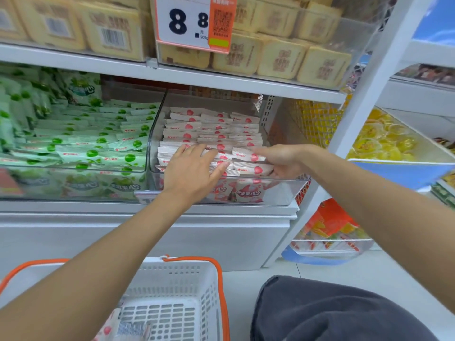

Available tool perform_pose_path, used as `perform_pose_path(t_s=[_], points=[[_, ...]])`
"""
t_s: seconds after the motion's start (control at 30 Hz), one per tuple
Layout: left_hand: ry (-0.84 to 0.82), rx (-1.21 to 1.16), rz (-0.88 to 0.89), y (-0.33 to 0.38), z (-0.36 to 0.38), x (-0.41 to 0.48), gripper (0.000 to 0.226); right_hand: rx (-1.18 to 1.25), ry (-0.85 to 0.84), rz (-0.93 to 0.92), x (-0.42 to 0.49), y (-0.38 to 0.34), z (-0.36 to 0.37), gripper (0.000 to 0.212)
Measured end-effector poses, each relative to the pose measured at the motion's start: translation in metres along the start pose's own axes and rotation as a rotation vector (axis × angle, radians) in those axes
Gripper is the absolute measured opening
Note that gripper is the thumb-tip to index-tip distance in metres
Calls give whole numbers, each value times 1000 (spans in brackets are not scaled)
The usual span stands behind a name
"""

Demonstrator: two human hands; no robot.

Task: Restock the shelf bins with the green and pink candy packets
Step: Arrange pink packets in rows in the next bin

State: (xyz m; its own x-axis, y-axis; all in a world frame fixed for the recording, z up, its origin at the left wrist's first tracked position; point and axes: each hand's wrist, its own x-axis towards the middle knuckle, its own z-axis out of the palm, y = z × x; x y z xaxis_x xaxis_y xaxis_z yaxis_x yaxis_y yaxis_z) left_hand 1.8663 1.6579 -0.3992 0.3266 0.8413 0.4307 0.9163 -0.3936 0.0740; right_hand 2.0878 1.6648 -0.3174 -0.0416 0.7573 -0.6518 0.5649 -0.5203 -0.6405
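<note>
Pink candy packets [211,129] lie in neat rows inside a clear shelf bin [270,193]. My left hand [192,171] lies flat on the front rows with fingers spread, pressing the packets. My right hand [283,158] reaches in from the right, its fingers straight against the front right packets. Green candy packets [98,136] fill the neighbouring clear bin [73,190] on the left. At the bottom, beside my left forearm, a pink packet [108,331] lies in the white basket [172,279].
The white basket with orange handles stands on the floor below the shelf. Yellow biscuit packs [278,57] and a price tag [194,20] sit on the shelf above. Yellow candies [386,141] fill a bin to the right. My knee in dark cloth [332,313] is at the lower right.
</note>
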Motion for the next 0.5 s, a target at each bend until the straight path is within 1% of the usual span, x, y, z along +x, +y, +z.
perform_pose_path(t_s=[0.03,0.1,0.13,0.17,0.2,0.23,0.27,0.3,0.33,0.37,0.4,0.43,0.5], points=[[-3,1,-1,0,0,0,73,39,7,-29,3,0,7,38],[-33,-9,-11,0,-2,1,73,59,117,-64,7,1,14,34],[-52,-24,-12,0,-4,1,71,35,165,-73,6,2,16,33],[-64,-44,-9,1,-6,1,67,-89,227,-86,4,1,19,34],[-53,-65,-5,1,-9,1,62,-279,330,-98,1,1,22,37],[-18,-94,-5,2,-12,-2,57,-510,488,-145,2,3,28,40],[41,-130,-7,5,-17,-6,50,-633,669,-209,2,5,35,42],[122,-174,-6,8,-21,-13,41,-668,811,-277,-5,6,46,42],[208,-218,-2,10,-25,-22,29,-644,927,-387,-8,7,59,39],[273,-261,-6,12,-28,-34,18,-626,1003,-522,-15,8,73,35],[297,-314,-25,12,-30,-48,9,-589,1025,-637,-18,10,88,29],[268,-384,-66,9,-29,-63,3,-531,996,-728,-24,11,103,22],[109,-523,-200,-1,-23,-97,4,-419,837,-830,-28,19,141,14]])
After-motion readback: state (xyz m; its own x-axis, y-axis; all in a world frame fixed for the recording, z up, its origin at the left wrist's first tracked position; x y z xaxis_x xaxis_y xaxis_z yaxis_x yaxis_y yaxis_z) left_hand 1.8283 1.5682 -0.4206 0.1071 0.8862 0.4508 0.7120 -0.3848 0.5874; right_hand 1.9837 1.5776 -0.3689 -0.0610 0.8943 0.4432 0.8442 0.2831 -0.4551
